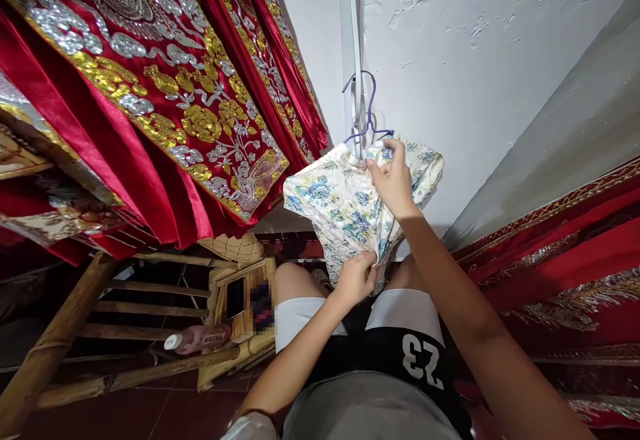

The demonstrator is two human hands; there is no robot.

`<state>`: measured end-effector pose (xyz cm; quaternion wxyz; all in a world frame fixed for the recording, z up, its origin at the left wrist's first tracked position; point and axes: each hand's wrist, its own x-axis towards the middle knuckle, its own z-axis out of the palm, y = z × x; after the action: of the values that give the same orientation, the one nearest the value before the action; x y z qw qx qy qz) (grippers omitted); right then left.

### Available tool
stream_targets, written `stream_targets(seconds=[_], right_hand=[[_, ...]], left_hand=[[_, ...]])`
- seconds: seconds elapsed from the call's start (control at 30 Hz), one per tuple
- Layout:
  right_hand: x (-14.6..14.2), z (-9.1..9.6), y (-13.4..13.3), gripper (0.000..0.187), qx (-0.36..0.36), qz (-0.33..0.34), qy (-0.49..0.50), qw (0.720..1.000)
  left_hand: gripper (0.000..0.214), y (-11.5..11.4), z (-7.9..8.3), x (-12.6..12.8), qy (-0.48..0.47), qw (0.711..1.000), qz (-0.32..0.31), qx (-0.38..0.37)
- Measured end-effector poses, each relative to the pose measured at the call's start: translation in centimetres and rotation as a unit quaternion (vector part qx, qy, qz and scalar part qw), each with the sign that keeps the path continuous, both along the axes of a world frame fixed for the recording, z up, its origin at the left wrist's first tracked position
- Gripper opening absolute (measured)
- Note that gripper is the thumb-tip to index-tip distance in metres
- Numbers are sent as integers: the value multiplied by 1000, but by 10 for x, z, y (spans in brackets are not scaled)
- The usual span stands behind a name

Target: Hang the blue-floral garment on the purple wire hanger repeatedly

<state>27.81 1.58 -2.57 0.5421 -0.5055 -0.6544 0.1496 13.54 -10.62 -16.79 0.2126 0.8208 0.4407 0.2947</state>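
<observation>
A cream garment with blue flower print (340,203) hangs on a purple wire hanger (369,110) hooked to a white pipe on the wall. My right hand (394,183) is closed on the garment's top, near the collar just under the hanger. My left hand (356,279) is closed on the garment's lower edge, pinching the cloth above my knees. Both arms reach up from my lap, where black shorts with the number 23 (423,360) show.
Red garments with gold and silver embroidery (165,100) hang at the upper left. More red embroidered cloth (565,260) lies at the right. A bamboo stool or rack (150,307) stands at the lower left, with a pink bottle (200,339) on it. The white wall (475,47) is behind.
</observation>
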Motion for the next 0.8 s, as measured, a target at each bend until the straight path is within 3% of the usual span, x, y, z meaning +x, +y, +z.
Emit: stream_targets(seconds=[0.13, 0.23, 0.33, 0.43, 0.57, 0.67, 0.8], right_hand=[[7, 8, -4, 17, -13, -2, -60, 998], [12, 15, -11, 10, -4, 25, -66, 997], [17, 18, -21, 10, 24, 69, -35, 997], [19, 20, -32, 11, 33, 108, -20, 993], [16, 21, -38, 9, 32, 142, -5, 989], [9, 20, -36, 7, 42, 154, 63, 985], [-7, 15, -30, 16, 89, 161, 175, 967]], left_hand=[[14, 0, 0, 1, -5, 1000, -5, -11], [11, 9, 16, -5, -29, 999, -38, -16], [22, 26, 51, -12, -117, 991, -36, 48], [36, 48, 102, -17, -220, 960, 7, 174], [27, 77, 162, -18, -168, 953, 19, 253], [18, 88, 180, -13, -104, 959, 10, 262], [19, 89, 179, -5, -88, 951, 40, 293]])
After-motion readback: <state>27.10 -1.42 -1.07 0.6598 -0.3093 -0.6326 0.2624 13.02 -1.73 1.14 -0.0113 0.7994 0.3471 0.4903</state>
